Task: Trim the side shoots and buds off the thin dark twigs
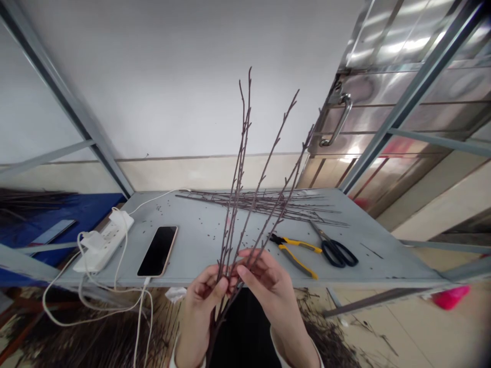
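A bundle of thin dark twigs [245, 168] stands upright in front of me, fanning out toward the top. My left hand [201, 299] is closed around the lower stems, thumb pressed on them. My right hand [268, 283] pinches the same stems from the right, its fingers meeting the left thumb. The stem ends hang down below both hands toward my lap. More twigs of the same kind lie in a flat pile [268, 202] at the back of the grey table [383, 255].
On the table lie yellow-handled pliers [295, 250], black scissors [335, 248], a phone [158, 250] on a charging cable and a white power strip [103, 240]. Twig scraps litter the floor. A metal door with a handle [339, 120] stands at right.
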{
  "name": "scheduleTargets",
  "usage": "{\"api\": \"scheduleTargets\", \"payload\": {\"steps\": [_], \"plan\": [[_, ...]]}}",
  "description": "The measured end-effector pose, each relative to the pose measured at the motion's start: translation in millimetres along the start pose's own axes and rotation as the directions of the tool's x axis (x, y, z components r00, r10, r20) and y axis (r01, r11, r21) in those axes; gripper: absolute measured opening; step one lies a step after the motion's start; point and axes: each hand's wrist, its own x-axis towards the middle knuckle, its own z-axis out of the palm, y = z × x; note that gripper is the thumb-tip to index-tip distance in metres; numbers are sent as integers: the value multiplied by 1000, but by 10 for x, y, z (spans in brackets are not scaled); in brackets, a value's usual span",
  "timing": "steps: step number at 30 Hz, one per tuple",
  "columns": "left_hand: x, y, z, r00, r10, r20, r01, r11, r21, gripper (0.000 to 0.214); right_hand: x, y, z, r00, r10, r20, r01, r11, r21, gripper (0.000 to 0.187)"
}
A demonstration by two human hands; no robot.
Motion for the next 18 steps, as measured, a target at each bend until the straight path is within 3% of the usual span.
{"api": "scheduleTargets", "payload": {"steps": [11, 18], "plan": [[-54, 17, 44, 992, -90, -92, 81, 992, -97, 43, 7, -49, 23, 996, 26, 91, -36, 993, 109, 21], [-31, 15, 45, 990, -109, -94, 95, 985, -144, 38, 52, -20, 12, 998, 21, 67, -27, 995, 93, 24]]}}
